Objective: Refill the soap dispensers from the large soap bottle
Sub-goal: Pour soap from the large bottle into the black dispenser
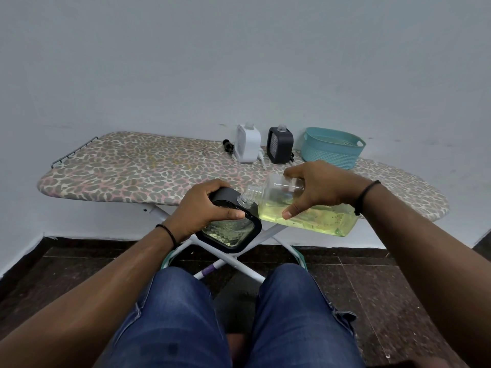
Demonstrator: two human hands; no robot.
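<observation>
My left hand (pixel 206 208) grips a black-framed clear soap dispenser (pixel 231 232), tilted in the air in front of the board's near edge. My right hand (pixel 316 189) grips the large clear soap bottle (pixel 305 216), which lies tipped sideways with yellow-green soap pooled along its lower side. The bottle's open neck (pixel 251 193) meets the dispenser's open neck (pixel 244 201). Some yellowish liquid shows inside the dispenser. At the back of the board stand a white dispenser (pixel 247 143) and a second black dispenser (pixel 280 145), both without pumps.
The leopard-print ironing board (pixel 138 171) stands against a pale wall. A teal plastic basket (pixel 332 147) sits at its back right. A black pump head (pixel 228 146) lies left of the white dispenser. My knees in jeans and a dark tiled floor are below.
</observation>
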